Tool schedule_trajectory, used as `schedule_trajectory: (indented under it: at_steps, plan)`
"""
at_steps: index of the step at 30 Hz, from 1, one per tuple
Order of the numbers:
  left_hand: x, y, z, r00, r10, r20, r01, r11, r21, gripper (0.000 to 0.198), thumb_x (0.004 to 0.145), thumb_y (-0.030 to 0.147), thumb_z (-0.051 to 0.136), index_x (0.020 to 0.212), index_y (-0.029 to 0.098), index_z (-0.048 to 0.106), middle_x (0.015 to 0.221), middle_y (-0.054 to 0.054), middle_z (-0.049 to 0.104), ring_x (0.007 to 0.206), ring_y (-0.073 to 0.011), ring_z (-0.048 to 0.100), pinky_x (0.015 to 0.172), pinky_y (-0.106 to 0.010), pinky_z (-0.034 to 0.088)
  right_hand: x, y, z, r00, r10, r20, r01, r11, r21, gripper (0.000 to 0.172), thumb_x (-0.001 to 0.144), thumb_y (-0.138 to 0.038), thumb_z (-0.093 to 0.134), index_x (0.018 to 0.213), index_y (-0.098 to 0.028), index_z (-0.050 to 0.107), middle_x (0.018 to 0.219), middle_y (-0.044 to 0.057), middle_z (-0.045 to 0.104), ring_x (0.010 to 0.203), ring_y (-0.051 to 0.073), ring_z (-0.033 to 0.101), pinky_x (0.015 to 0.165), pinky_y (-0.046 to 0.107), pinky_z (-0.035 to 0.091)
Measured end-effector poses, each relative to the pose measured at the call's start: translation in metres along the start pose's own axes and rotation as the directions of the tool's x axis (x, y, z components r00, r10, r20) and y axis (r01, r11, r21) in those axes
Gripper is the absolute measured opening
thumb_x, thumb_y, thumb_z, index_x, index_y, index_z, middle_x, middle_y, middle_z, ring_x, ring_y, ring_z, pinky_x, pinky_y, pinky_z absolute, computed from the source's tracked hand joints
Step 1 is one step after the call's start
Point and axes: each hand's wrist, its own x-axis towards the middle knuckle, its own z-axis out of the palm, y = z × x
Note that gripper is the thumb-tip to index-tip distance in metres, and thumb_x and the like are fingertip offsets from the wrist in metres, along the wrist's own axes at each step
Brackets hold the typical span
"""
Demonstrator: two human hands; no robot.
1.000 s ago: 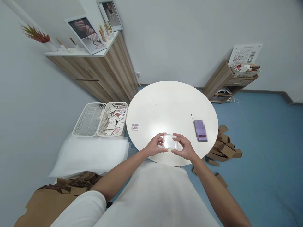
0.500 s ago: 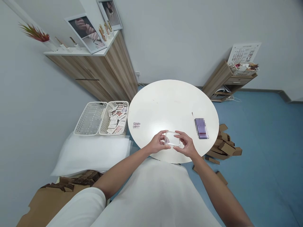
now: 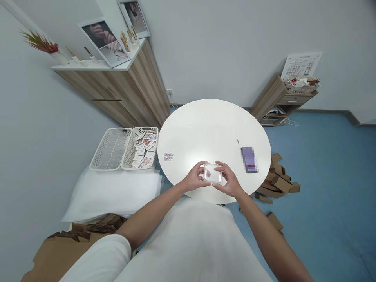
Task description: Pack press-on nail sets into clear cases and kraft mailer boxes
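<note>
Head view: clear case (image 3: 212, 175) between left hand (image 3: 195, 178) and right hand (image 3: 230, 182), each pinching its edges.

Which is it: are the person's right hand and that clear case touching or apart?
Touching: in the head view, the right hand grasps the clear case, fingers and thumb against its right end.

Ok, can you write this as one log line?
left hand: holds clear case | right hand: holds same case | small card: on white table

A white table (image 3: 205, 121) bears a small patterned card (image 3: 168, 157) and a pixelated purple item (image 3: 249, 159).
</note>
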Motion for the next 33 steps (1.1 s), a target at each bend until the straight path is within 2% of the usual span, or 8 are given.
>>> schedule_trajectory:
  at_steps: [4, 7, 11, 17, 22, 27, 30, 33]
  plan:
    - [0.002, 0.005, 0.003, 1.000, -0.009, 0.024, 0.010, 0.998, -0.062, 0.085, 0.054, 0.024, 0.078, 0.126, 0.027, 0.032, 0.111, -0.011, 0.052, 0.079, -0.0134, 0.059, 0.070, -0.032, 0.048, 0.004, -0.003, -0.001, 0.999, -0.029, -0.029, 0.027, 0.998, -0.064, 0.040, 0.061, -0.034, 0.068, 0.097, -0.025, 0.051, 0.125, 0.011, 0.046, 0.102, 0.026, 0.053, 0.072, 0.037, 0.048]
    - [0.002, 0.006, 0.006, 0.999, -0.032, 0.025, 0.035, 0.994, -0.105, 0.084, 0.055, 0.024, 0.078, 0.126, 0.024, 0.034, 0.113, -0.013, 0.053, 0.078, -0.0140, 0.060, 0.073, -0.034, 0.048, 0.005, 0.000, 0.000, 0.994, -0.086, -0.075, 0.076, 0.989, -0.129, 0.042, 0.060, -0.034, 0.068, 0.097, -0.025, 0.051, 0.116, 0.010, 0.052, 0.092, 0.025, 0.056, 0.069, 0.038, 0.048]
    - [0.002, 0.004, 0.008, 0.999, -0.034, 0.008, 0.035, 0.990, -0.134, 0.080, 0.055, 0.024, 0.078, 0.124, 0.021, 0.039, 0.111, -0.014, 0.054, 0.087, -0.0188, 0.060, 0.077, -0.037, 0.048, 0.005, 0.007, 0.004, 0.986, -0.130, -0.108, 0.107, 0.975, -0.194, 0.043, 0.058, -0.035, 0.067, 0.097, -0.025, 0.052, 0.108, 0.010, 0.055, 0.101, 0.029, 0.053, 0.072, 0.041, 0.048]
    - [0.001, 0.001, 0.008, 1.000, 0.000, -0.003, -0.001, 0.985, -0.173, 0.079, 0.053, 0.020, 0.079, 0.123, 0.021, 0.042, 0.110, -0.013, 0.056, 0.095, -0.0220, 0.057, 0.075, -0.034, 0.048, 0.013, 0.007, 0.012, 0.964, -0.133, -0.232, 0.116, 0.989, -0.087, 0.037, 0.061, -0.040, 0.064, 0.092, -0.025, 0.051, 0.102, 0.009, 0.056, 0.092, 0.026, 0.056, 0.070, 0.040, 0.048]
    - [0.003, 0.014, 0.003, 1.000, 0.001, -0.026, -0.006, 0.980, -0.201, 0.083, 0.056, 0.018, 0.077, 0.128, 0.024, 0.037, 0.112, -0.012, 0.055, 0.099, -0.0221, 0.055, 0.078, -0.033, 0.046, 0.025, 0.000, 0.008, 0.981, -0.103, -0.167, 0.095, 0.994, -0.054, 0.039, 0.062, -0.040, 0.065, 0.095, -0.024, 0.050, 0.105, 0.009, 0.055, 0.088, 0.023, 0.056, 0.067, 0.036, 0.048]
    - [0.004, 0.016, -0.003, 0.991, -0.114, -0.068, 0.093, 0.962, -0.257, 0.071, 0.062, 0.021, 0.072, 0.126, 0.026, 0.041, 0.097, -0.006, 0.059, 0.083, -0.0155, 0.060, 0.075, -0.034, 0.046, 0.024, 0.002, 0.003, 0.973, -0.133, -0.187, 0.123, 0.990, -0.065, 0.041, 0.064, -0.041, 0.065, 0.098, -0.023, 0.050, 0.108, 0.010, 0.054, 0.084, 0.021, 0.056, 0.066, 0.034, 0.046]
    - [0.003, 0.007, -0.006, 0.976, -0.179, -0.123, 0.152, 0.968, -0.201, 0.059, 0.061, 0.020, 0.072, 0.116, 0.021, 0.050, 0.082, -0.002, 0.060, 0.071, -0.0116, 0.059, 0.071, -0.030, 0.047, 0.022, 0.004, 0.002, 0.989, -0.057, -0.133, 0.050, 0.997, -0.053, 0.041, 0.065, -0.046, 0.063, 0.096, -0.022, 0.053, 0.099, 0.007, 0.058, 0.082, 0.021, 0.056, 0.068, 0.033, 0.045]
    - [-0.002, 0.000, -0.008, 0.975, -0.184, -0.126, 0.166, 0.976, -0.142, 0.058, 0.060, 0.018, 0.072, 0.114, 0.020, 0.050, 0.082, -0.002, 0.060, 0.067, -0.0103, 0.059, 0.069, -0.029, 0.047, 0.024, 0.004, 0.004, 0.971, 0.160, -0.176, -0.151, 0.987, 0.059, 0.036, 0.074, -0.052, 0.051, 0.093, -0.021, 0.054, 0.084, 0.004, 0.061, 0.066, 0.016, 0.056, 0.064, 0.031, 0.044]
